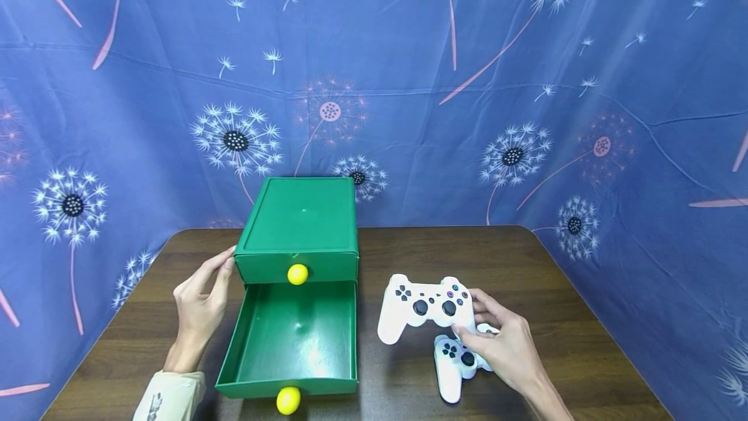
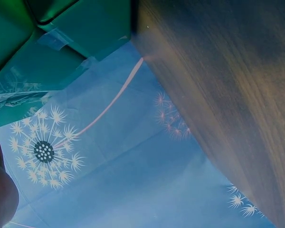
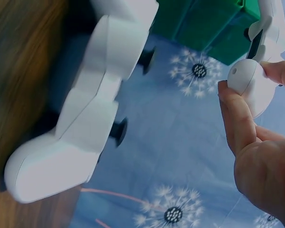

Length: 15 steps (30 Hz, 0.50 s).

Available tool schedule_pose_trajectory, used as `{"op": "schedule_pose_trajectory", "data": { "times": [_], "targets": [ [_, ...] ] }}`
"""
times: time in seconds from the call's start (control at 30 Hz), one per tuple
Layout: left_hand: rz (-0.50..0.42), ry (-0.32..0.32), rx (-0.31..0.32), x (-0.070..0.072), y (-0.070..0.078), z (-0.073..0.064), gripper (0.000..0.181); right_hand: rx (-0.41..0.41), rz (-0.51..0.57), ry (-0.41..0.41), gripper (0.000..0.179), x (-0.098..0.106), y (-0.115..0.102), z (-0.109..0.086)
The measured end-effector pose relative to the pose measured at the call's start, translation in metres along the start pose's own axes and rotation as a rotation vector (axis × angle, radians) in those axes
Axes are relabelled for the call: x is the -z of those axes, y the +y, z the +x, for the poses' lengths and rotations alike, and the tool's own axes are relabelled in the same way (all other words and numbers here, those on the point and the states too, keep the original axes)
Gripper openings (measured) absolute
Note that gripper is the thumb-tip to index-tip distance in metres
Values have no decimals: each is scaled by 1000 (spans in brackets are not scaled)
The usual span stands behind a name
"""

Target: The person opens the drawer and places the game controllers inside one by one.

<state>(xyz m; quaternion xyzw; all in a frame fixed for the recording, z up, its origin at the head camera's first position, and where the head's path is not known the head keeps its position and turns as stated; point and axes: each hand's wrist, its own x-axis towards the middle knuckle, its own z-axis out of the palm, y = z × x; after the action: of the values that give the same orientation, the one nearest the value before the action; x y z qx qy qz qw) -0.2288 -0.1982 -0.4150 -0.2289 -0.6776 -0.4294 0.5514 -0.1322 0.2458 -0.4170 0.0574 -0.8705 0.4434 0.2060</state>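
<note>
My right hand (image 1: 510, 345) grips a white game controller (image 1: 429, 301) by its right handle, thumb in front and fingers behind. This controller is held up over the table, its buttons and sticks facing me. A second white controller (image 1: 448, 366) lies on the table below, partly hidden by the hand; in the right wrist view this controller (image 3: 92, 90) looms large. My left hand (image 1: 201, 304) touches the left side of a green drawer box (image 1: 304, 213) with its fingertips near the front upper corner. The lower drawer (image 1: 298, 323) is pulled out and has nothing in it; the upper one is closed.
Yellow ball knobs (image 1: 297, 274) sit on both drawer fronts. The dark wooden table (image 1: 438, 245) extends to a blue cloth (image 1: 409, 135) with dandelion prints, hanging behind and at both sides. Clear tape (image 2: 54, 39) shows on the green box in the left wrist view.
</note>
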Motion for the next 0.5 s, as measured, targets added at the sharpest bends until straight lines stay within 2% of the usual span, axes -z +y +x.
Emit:
{"op": "schedule_pose_trajectory", "data": {
  "times": [0.13,0.37,0.5],
  "targets": [
    [4,-3,4,0,-1,0,18,-7,66,-37,56,-6,-8,-3],
    [4,1,3,-1,4,2,18,-39,103,-83,57,-21,-23,-5],
    [-1,4,3,-1,5,2,18,-73,184,-115,60,-30,-33,-5]
  ]
}}
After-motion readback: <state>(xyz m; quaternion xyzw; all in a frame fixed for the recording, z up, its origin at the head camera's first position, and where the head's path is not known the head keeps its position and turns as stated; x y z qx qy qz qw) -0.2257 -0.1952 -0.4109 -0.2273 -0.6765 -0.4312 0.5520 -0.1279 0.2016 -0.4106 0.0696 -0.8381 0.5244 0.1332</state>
